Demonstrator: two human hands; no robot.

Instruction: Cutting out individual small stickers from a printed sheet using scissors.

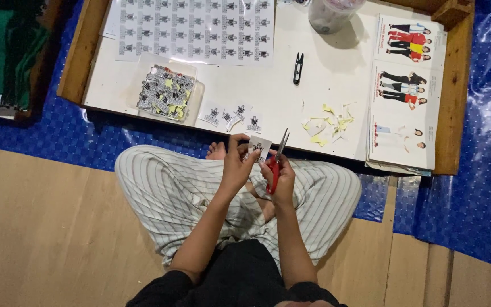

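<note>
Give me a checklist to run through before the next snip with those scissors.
1. Right hand grips the red scissors: ok.
2. Left hand holds the small printed paper piece: ok.
3. Blades at the paper's edge: ok.
4. Left fingers away from the blades: cannot tell.
5. Tray of cut pieces close on the table: ok.
6. Scraps lying apart from the cut pieces: ok.

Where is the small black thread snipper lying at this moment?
The black thread snipper lies on the white board, below the clear plastic cup, left of the printed sheets.
</note>
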